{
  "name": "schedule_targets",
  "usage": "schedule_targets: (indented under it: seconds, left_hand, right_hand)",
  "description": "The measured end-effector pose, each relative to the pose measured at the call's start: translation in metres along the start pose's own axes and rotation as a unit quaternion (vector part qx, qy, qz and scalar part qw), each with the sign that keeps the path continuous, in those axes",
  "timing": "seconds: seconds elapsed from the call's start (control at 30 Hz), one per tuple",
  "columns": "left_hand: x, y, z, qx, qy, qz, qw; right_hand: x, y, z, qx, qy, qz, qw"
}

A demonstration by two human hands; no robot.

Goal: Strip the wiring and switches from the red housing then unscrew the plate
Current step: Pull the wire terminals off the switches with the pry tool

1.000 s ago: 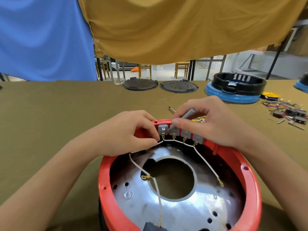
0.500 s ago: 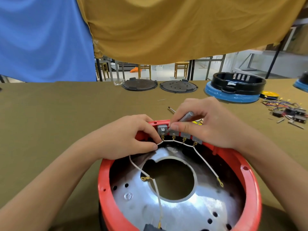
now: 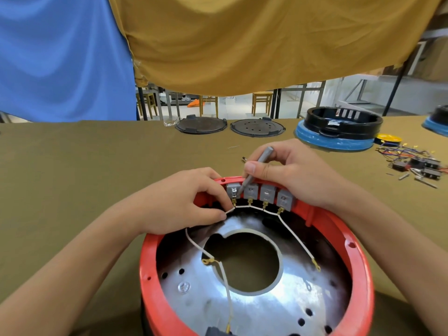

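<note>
The round red housing [image 3: 155, 275] lies open side up in front of me, with a shiny metal plate [image 3: 254, 309] inside that has a large central hole. Several grey switches [image 3: 266, 193] sit in a row on its far wall, joined by white wiring [image 3: 294, 238] with brass terminals. My right hand [image 3: 298, 173] grips a thin grey tool [image 3: 255, 169], its tip pushed between the two leftmost switches. My left hand [image 3: 184, 202] pinches the white wire just below the leftmost switch and rests on the rim.
Two dark round lids [image 3: 201, 125] lie at the table's far edge. A black and blue housing [image 3: 339, 132] stands at the far right. Loose coloured wires, black switches [image 3: 421, 164] and screws are scattered on the right. A screw head [image 3: 183, 287] shows on the plate.
My right hand has raised the tool to a steeper angle, uncovering the switch row. The tip stays at the leftmost switches. My left hand has hardly moved.
</note>
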State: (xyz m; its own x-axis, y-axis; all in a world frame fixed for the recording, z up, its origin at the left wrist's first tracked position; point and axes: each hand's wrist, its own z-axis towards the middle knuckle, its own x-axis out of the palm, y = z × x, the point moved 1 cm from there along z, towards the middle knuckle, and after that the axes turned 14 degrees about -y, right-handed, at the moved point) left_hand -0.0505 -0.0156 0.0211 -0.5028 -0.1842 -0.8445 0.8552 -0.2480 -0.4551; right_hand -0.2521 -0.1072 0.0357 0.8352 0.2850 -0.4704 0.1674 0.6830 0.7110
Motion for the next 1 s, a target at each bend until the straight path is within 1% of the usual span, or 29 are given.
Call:
schedule_targets:
  seconds: [0.2, 0.3, 0.4, 0.6, 0.73, 1.0]
  left_hand:
    - [0.0, 0.0, 0.0, 0.0, -0.003, -0.001, 1.0]
    - [0.0, 0.0, 0.0, -0.001, -0.002, -0.002, 1.0]
    - [0.0, 0.0, 0.0, -0.001, -0.002, -0.004, 1.0]
    - [0.0, 0.0, 0.0, -0.007, -0.002, -0.006, 1.0]
    - [0.0, -0.001, 0.0, -0.009, -0.002, -0.01, 1.0]
    - [0.0, -0.001, 0.001, -0.011, -0.002, -0.016, 1.0]
  right_hand:
    - [-0.001, -0.004, 0.0, 0.001, -0.008, 0.004, 1.0]
    - [0.0, -0.006, 0.001, 0.034, 0.005, 0.029, 0.999]
    - [0.0, -0.007, 0.004, 0.052, 0.015, 0.014, 0.998]
    - [-0.002, -0.006, 0.006, 0.06, 0.023, 0.007, 0.998]
    - [-0.004, -0.008, 0.006, 0.071, 0.031, 0.031, 0.997]
    - [0.001, -0.011, 0.003, 0.07, 0.014, 0.052, 0.996]
